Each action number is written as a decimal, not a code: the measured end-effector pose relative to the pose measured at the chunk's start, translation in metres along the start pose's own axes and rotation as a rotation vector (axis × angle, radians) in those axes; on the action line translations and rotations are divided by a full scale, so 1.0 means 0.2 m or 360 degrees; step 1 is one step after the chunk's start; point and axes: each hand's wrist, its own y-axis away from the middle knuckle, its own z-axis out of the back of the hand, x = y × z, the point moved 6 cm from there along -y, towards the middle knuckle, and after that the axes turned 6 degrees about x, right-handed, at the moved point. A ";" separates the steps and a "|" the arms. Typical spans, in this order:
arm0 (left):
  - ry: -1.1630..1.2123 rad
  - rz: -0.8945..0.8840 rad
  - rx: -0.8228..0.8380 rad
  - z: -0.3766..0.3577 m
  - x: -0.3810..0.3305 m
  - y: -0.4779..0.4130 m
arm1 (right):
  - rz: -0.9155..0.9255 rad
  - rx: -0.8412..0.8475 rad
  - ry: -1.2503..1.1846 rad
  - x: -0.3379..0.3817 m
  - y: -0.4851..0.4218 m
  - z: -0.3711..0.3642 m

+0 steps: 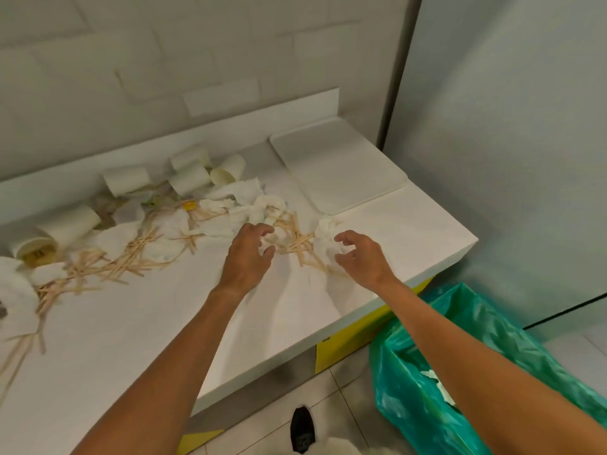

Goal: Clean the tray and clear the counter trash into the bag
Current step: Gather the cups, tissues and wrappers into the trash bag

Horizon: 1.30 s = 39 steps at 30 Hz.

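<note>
On the white counter (pixel 131 339) lies a spread of trash: wooden stir sticks (pixel 295 241), crumpled napkins (pixel 262 205) and tipped paper cups (pixel 190 180). A white tray (pixel 335 165) sits bare at the back right corner. My left hand (pixel 249 254) hovers over the sticks with fingers loosely curled and nothing in it. My right hand (pixel 361 257) reaches beside a crumpled napkin ball (pixel 325 234), fingers spread and curved, not gripping it. A green trash bag (pixel 427 382) stands open on the floor at the counter's right end.
More cups (pixel 70 224), napkins (pixel 16 297) and sticks cover the counter's left side. A tiled wall runs behind; a grey panel (pixel 509 142) rises on the right. The counter's front edge drops to a tiled floor, where a dark shoe (pixel 302 431) shows.
</note>
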 end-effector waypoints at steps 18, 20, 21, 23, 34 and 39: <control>-0.0077 0.0181 0.0009 0.09 0.29 -0.29 | 0.0130 -0.0207 0.0286 0.14 -0.17 -0.08; -0.0024 0.0187 -0.0035 0.12 0.29 -0.30 | 0.0202 -0.0344 0.0212 0.21 -0.17 -0.03; -0.0002 0.0178 -0.0057 0.14 0.29 -0.31 | 0.0225 -0.0407 0.0154 0.24 -0.17 0.00; 0.0023 0.0098 -0.0132 0.19 0.26 -0.33 | 0.0255 -0.0522 0.0026 0.29 -0.17 0.06; 0.0502 -0.0189 -0.0237 0.32 -0.10 -0.33 | 0.0250 -0.0777 -0.0509 0.27 -0.04 0.28; 0.0675 -0.0301 -0.0061 0.13 -0.38 -0.26 | 0.0130 -0.0805 -0.0543 0.04 0.10 0.39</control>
